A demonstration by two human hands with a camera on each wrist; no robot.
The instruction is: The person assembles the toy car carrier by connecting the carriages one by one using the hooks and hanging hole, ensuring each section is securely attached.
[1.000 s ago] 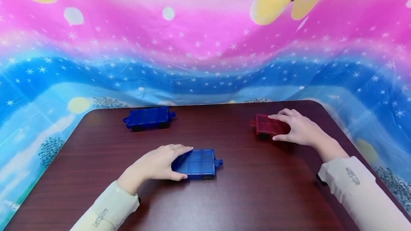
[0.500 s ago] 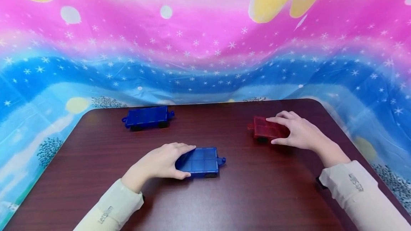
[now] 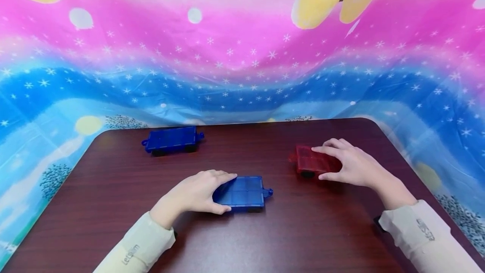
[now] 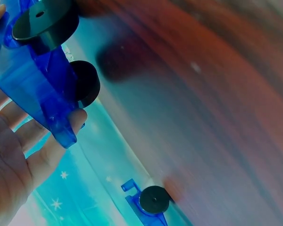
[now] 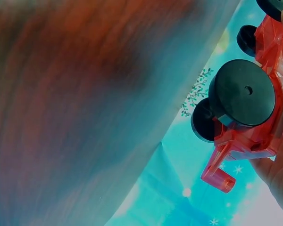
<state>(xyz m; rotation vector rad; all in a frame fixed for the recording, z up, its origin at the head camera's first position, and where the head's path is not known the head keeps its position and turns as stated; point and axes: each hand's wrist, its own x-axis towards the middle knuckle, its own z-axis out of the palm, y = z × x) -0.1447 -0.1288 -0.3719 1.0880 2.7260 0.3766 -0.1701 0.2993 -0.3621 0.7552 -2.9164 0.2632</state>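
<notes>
Extending from "Let's Slim" sleeves, fingers grip blue car and red car.

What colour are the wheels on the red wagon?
The wheels are black, showing best in the right wrist view.

Two blue toy cars, one red car, a snowflake-dotted pink-and-blue cloth and a reddish-brown, apparently wood-grained worktop.

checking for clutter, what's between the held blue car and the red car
Only bare tabletop shows between the held blue car and red car, in the head view.
</notes>
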